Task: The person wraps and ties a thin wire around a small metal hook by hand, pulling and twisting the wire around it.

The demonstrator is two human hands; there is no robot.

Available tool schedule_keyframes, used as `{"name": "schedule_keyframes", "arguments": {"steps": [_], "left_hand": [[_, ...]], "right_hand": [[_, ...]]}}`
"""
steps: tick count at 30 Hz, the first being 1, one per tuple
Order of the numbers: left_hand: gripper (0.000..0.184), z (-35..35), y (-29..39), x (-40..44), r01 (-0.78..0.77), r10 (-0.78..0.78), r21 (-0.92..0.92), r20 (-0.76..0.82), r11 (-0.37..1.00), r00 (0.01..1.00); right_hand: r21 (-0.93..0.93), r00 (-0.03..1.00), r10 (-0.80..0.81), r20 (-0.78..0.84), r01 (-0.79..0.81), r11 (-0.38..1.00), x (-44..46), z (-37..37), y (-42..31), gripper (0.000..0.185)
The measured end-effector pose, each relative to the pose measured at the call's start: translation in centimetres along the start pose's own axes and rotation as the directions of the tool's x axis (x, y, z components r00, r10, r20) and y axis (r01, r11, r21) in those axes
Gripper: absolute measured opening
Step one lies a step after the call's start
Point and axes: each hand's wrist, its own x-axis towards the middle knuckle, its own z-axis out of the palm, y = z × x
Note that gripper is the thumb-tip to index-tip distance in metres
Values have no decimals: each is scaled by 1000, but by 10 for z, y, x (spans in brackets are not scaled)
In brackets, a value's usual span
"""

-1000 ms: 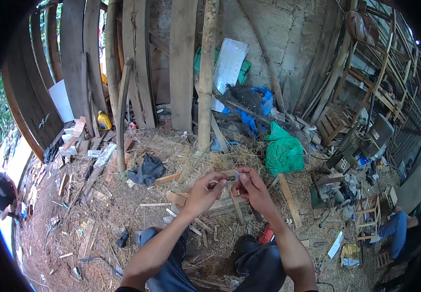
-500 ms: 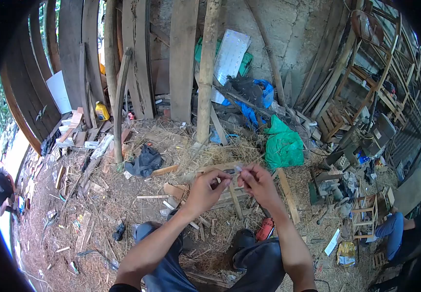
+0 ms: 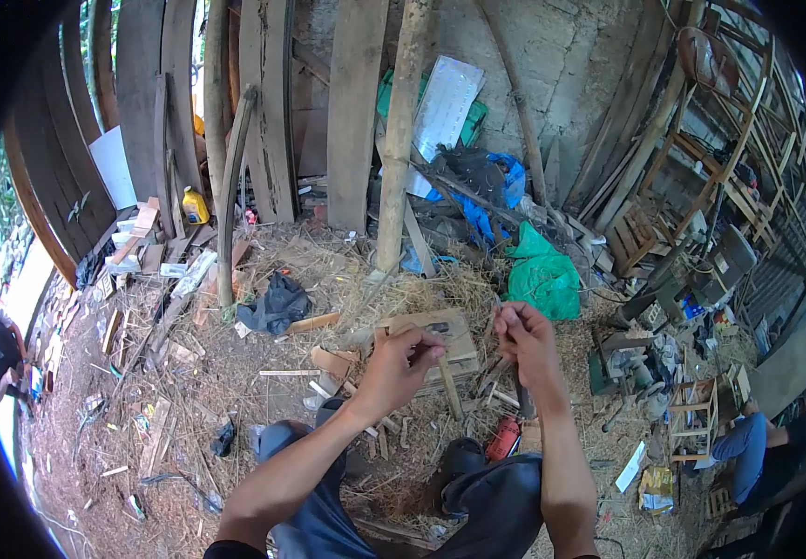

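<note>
Nearer than the green bag (image 3: 544,284), the red can (image 3: 503,438) lies on the ground. Left of the bag, the left hand (image 3: 393,371) has its fingertips drawn together, its grip unclear, and partly hides a wooden block (image 3: 457,337). Near the bag, the right hand (image 3: 530,347) pinches a small thin piece (image 3: 498,301). Farther left lies black plastic (image 3: 277,303); beyond the bag, left, a post (image 3: 401,149) blocks some wall (image 3: 552,74).

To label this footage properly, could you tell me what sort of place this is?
Probably a makeshift woodworking shed: upright planks line one side, wood offcuts litter the ground, and a wooden frame stands at right.
</note>
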Motion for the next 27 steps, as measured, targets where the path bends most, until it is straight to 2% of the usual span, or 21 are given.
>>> {"name": "schedule_keyframes", "arguments": {"steps": [1, 3, 5, 6, 7, 9, 11, 13, 14, 16, 17, 19, 21, 23, 24, 25, 26, 27], "left_hand": [[11, 0, 0, 1, -3, 3, -3, -4, 1000, 1000], [10, 0, 1, 0, -1, 2, 84, -17, 996, 1000], [9, 1, 5, 1, 16, -15, 81, -18, 997, 1000], [9, 1, 7, 2, 30, -29, 79, -18, 996, 999], [9, 1, 8, 3, 28, -26, 82, -21, 996, 999], [10, 1, 6, 3, 48, -48, -8, -6, 999, 999], [9, 5, 5, 4, 24, -24, -12, -14, 1000, 1000], [9, 5, 3, 1, 4, -4, -26, -27, 1000, 1000], [10, 1, 2, -2, 30, -29, -23, 15, 999, 999], [12, -5, 0, -4, 47, -45, -18, 59, 999, 997], [13, -8, -3, -4, 65, -62, -53, 51, 996, 997], [13, -12, -8, -1, 80, -77, -86, 39, 993, 996], [13, -11, -13, 2, 115, -114, -63, 13, 991, 993], [13, -9, -6, 3, 151, -150, -56, 26, 987, 988], [13, -8, -3, 3, 188, -186, -44, 34, 981, 982], [13, -5, -4, 4, 186, -185, -43, 33, 982, 982], [13, -1, -5, 3, 143, -141, -52, 34, 988, 989], [14, 2, -5, 3, 100, -98, -60, 35, 993, 995]], "right_hand": [[64, 1000, 10, 16, -11, 998, 0, -1, -1, 15], [58, 1000, 9, 25, -10, 998, -4, 6, 3, 15], [-77, 996, 50, 80, -44, 996, -11, 22, 3, 14], [-31, 985, 73, 157, -69, 997, -16, 31, 1, 13], [-30, 985, 70, 160, -66, 997, -14, 30, 1, 13], [-16, 981, 96, 168, -95, 995, -9, 25, 2, 12], [15, 980, 87, 178, -91, 996, -5, 19, 2, 12], [-66, 999, 22, -23, -24, 998, 1, 5, 4, 14], [-70, 999, 25, -26, -27, 997, 5, -10, 3, 14], [15, 930, -141, -341, 155, 988, 16, -45, -2, 15], [13, 929, -146, -339, 160, 987, 17, -57, 2, 15], [103, 953, -111, -282, 145, 984, 10, -65, 7, 17], [67, 956, -72, -286, 95, 993, 5, -47, 17, 19], [11, 999, -31, -38, 31, 999, -7, -12, 8, 22], [10, 999, -33, -38, 33, 999, -12, 4, 4, 22], [16, 998, 19, 66, -20, 1000, -16, 19, 1, 21], [18, 983, 69, 171, -73, 997, -17, 26, 0, 20], [22, 982, 68, 174, -73, 997, -14, 26, 0, 20]]}}
